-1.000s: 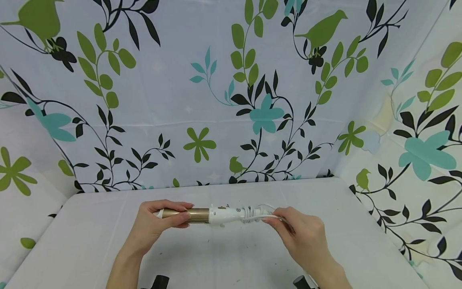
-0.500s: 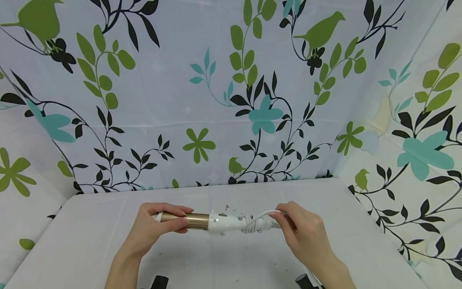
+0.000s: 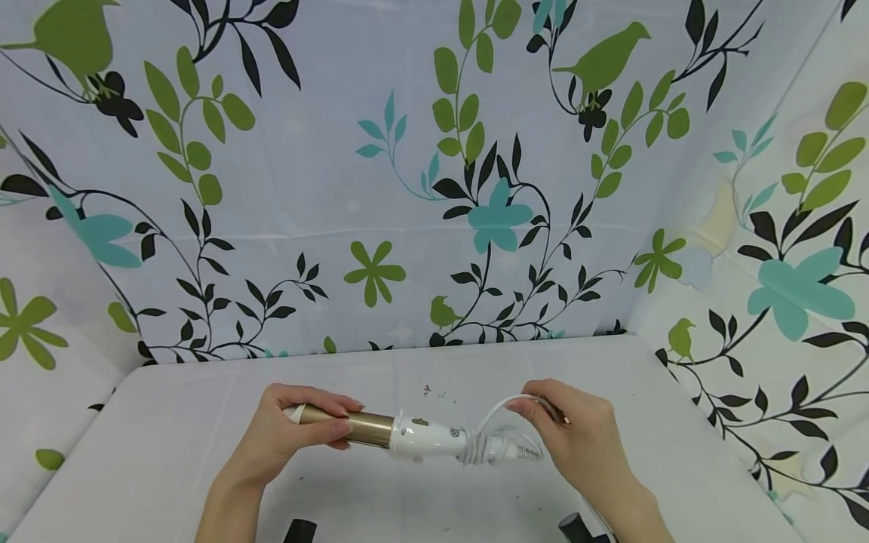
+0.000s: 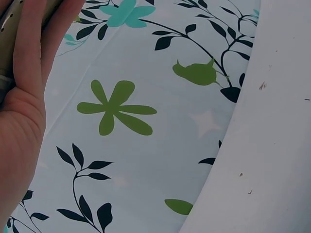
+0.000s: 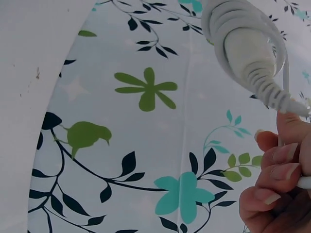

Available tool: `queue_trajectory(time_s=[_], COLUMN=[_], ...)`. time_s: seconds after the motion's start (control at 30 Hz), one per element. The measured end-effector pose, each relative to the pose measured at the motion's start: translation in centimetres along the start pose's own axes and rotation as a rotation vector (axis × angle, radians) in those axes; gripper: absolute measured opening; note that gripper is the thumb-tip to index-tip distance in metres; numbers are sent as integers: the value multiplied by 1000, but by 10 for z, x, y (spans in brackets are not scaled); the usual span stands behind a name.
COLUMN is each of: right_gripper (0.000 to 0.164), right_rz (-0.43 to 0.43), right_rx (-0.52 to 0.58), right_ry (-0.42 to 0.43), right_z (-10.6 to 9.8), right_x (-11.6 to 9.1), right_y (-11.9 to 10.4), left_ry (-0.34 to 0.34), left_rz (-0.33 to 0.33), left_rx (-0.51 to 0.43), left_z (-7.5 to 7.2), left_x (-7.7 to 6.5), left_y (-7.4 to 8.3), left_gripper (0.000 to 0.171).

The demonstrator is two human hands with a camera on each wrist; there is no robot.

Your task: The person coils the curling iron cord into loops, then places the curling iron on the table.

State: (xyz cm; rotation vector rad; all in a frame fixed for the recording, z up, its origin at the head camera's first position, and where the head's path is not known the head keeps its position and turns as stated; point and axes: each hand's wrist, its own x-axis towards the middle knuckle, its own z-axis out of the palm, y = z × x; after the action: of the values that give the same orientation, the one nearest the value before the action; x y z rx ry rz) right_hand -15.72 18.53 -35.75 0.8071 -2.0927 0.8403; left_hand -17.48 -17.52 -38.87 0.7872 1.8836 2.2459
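A curling iron [image 3: 428,439] with a gold barrel and a white handle is held level above the table, its handle end tilted slightly down. My left hand [image 3: 288,434] grips the gold barrel, fingers behind and thumb in front; the left wrist view catches only part of the barrel [image 4: 9,41] beside that hand. White cord [image 3: 478,450] is wound round the tail of the handle. One strand arches up to my right hand [image 3: 584,437], which pinches it between thumb and fingers. In the right wrist view, coils [image 5: 218,43] circle the handle's end above the curled fingers [image 5: 279,177].
The white table [image 3: 380,505] carries small dark specks and reddish marks. Behind it hangs a patterned cloth [image 3: 305,188] with leaves, birds and flowers, and similar cloth stands at both sides. Black pieces [image 3: 300,530] show near each wrist at the bottom edge.
The handle end of the curling iron has dipped toward me. My right hand has drawn one cord strand up and away, so an arch now stands between coils and fingers.
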Motion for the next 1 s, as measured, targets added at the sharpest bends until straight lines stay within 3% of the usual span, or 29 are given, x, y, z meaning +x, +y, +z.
queue_trajectory(time_s=[0.13,0.27,0.57,0.87,1.0], right_gripper=[26,29,20,19,22], right_rz=[-16,15,221,279,246], right_rx=[148,221,332,414,428], right_ry=[-29,-100,-302,-362,-372], right_z=[5,12,27,42,47], right_x=[0,-1,-8,-13,-14], right_y=[7,10,10,-1,-6], left_ry=[-22,-33,-37,-7,4], left_rz=[19,18,48,84,95], left_rx=[-31,-51,-58,-47,-48], left_z=[2,4,5,6,5], left_x=[-1,-1,0,-1,0], left_y=[1,0,0,2,2], left_gripper=[23,26,27,29,30])
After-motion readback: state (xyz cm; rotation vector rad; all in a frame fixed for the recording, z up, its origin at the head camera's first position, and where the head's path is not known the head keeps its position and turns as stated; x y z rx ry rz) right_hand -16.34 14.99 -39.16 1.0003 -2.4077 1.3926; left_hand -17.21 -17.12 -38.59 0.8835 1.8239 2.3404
